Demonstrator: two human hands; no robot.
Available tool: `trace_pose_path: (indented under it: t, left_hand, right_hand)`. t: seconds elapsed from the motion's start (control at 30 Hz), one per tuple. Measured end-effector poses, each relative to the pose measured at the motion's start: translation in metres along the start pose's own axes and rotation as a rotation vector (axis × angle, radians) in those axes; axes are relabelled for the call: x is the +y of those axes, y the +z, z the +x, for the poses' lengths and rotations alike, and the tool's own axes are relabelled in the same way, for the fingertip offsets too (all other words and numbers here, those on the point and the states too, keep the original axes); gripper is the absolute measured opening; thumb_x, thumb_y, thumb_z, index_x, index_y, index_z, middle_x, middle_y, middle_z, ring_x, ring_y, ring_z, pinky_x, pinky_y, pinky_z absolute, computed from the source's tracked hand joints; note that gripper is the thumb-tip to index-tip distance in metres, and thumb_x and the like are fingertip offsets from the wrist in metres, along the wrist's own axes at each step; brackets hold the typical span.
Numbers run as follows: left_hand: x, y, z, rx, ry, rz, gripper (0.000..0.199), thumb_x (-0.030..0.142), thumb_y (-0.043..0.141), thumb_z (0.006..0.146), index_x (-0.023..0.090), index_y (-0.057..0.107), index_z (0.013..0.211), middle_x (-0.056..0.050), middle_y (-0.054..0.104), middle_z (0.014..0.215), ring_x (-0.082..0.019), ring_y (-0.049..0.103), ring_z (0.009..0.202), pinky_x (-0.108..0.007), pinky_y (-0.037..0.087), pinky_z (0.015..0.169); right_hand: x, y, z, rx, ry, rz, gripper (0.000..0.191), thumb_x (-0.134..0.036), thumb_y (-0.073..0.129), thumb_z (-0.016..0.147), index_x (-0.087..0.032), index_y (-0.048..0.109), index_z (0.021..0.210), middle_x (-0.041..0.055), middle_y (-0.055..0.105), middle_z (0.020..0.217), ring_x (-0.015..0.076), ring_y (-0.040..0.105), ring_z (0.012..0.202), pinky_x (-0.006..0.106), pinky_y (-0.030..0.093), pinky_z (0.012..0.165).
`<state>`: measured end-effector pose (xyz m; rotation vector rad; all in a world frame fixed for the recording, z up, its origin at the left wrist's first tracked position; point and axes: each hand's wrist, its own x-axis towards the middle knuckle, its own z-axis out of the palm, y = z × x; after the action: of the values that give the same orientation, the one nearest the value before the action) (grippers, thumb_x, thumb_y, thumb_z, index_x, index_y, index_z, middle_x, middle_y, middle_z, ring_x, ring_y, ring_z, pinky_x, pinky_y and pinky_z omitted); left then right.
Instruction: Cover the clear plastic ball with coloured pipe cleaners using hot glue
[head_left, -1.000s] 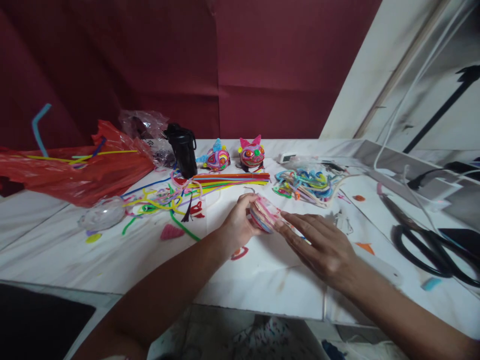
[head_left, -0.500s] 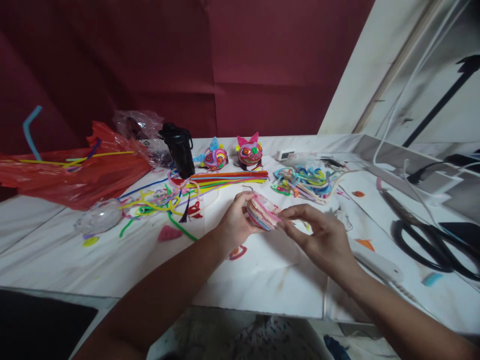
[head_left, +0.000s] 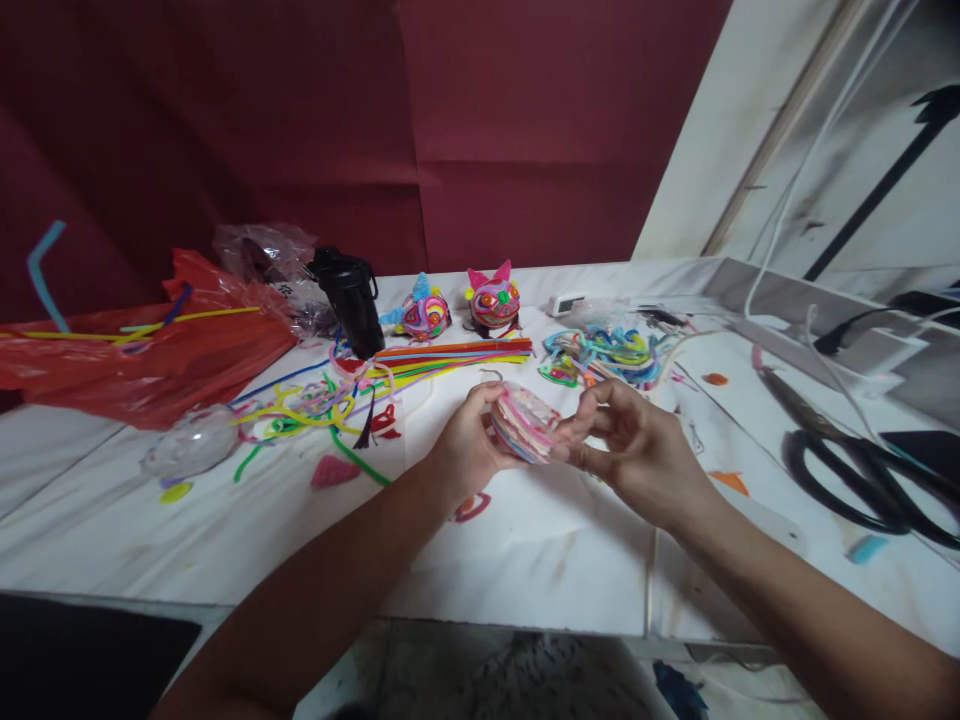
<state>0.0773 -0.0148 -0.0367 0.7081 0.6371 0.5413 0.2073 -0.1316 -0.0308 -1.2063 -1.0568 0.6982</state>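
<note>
Holding pipe cleaners [head_left: 150, 328]: red bag [head_left: 150, 365]. Left hand [head_left: 465, 445] grips coiled disc [head_left: 523, 424]. Right hand [head_left: 637, 455] pinches its edge, fingers curled.

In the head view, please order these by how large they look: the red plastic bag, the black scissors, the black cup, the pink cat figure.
1. red plastic bag
2. black scissors, though they lie nearer the camera than the rest
3. black cup
4. pink cat figure

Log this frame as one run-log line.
left hand: holds pink coiled disc | right hand: fingertips on disc edge | behind: pipe cleaners, two figures | right: scissors
</note>
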Motion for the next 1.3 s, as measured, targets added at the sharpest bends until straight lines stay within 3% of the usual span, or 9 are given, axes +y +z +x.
trace_pose_path:
  t: [0.2, 0.47, 0.63, 0.8, 1.03, 1.3]
  left_hand:
    - [-0.003, -0.004, 0.004, -0.006, -0.025, -0.006, 0.039, 0.034, 0.065, 0.074, 0.023, 0.057, 0.111, -0.01, 0.063, 0.103, -0.027, 0.066, 0.088, -0.052, 0.055, 0.079]
    - [-0.003, 0.0, 0.004, 0.033, -0.017, 0.009, 0.031, 0.031, 0.058, 0.079, 0.021, 0.057, 0.108, -0.01, 0.062, 0.101, -0.025, 0.065, 0.085, -0.05, 0.057, 0.075]
    - [-0.001, 0.0, 0.003, 0.039, -0.005, -0.011, 0.03, 0.031, 0.063, 0.075, 0.021, 0.059, 0.103, -0.009, 0.062, 0.1, -0.025, 0.065, 0.087, -0.048, 0.057, 0.076]
    - [-0.001, 0.001, 0.001, 0.034, 0.021, -0.027, 0.034, 0.031, 0.064, 0.074, 0.022, 0.057, 0.106, -0.01, 0.061, 0.101, -0.026, 0.064, 0.089, -0.049, 0.057, 0.075]
    - [-0.001, 0.001, 0.0, 0.038, 0.032, -0.003, 0.031, 0.032, 0.062, 0.076, 0.023, 0.056, 0.105, -0.01, 0.06, 0.102, -0.026, 0.063, 0.089, -0.049, 0.057, 0.075]
    - [-0.003, 0.002, -0.002, 0.047, 0.054, -0.007, 0.026, 0.03, 0.063, 0.074, 0.025, 0.056, 0.098, -0.007, 0.057, 0.099, -0.023, 0.06, 0.086, -0.051, 0.056, 0.077]
  right_hand:
    - [0.008, -0.008, 0.003, -0.078, 0.017, -0.075, 0.044, -0.034, 0.091, 0.055, -0.021, 0.059, 0.082, -0.0007, 0.07, 0.071, 0.0167, 0.067, 0.068, 0.031, 0.054, 0.069]
    - [0.007, -0.011, 0.006, -0.133, 0.009, -0.102, 0.044, -0.04, 0.089, 0.056, -0.019, 0.063, 0.085, 0.0036, 0.07, 0.077, 0.0176, 0.067, 0.07, 0.033, 0.057, 0.069]
    - [0.01, -0.01, 0.0, -0.09, -0.146, -0.258, 0.036, -0.044, 0.083, 0.065, -0.021, 0.063, 0.085, 0.0053, 0.07, 0.083, 0.0215, 0.067, 0.079, 0.037, 0.056, 0.075]
    - [0.013, -0.008, -0.011, -0.013, -0.275, -0.514, 0.019, -0.035, 0.072, 0.08, -0.024, 0.065, 0.092, 0.0035, 0.07, 0.09, 0.0218, 0.065, 0.086, 0.035, 0.051, 0.077]
    - [0.008, -0.001, -0.005, 0.029, -0.123, -0.229, 0.026, -0.045, 0.078, 0.073, -0.022, 0.065, 0.077, 0.0022, 0.069, 0.075, 0.0168, 0.064, 0.072, 0.03, 0.052, 0.069]
    - [0.009, -0.002, 0.0, 0.018, -0.07, -0.185, 0.039, -0.05, 0.087, 0.057, -0.021, 0.067, 0.072, 0.0025, 0.069, 0.072, 0.0175, 0.063, 0.068, 0.031, 0.052, 0.066]
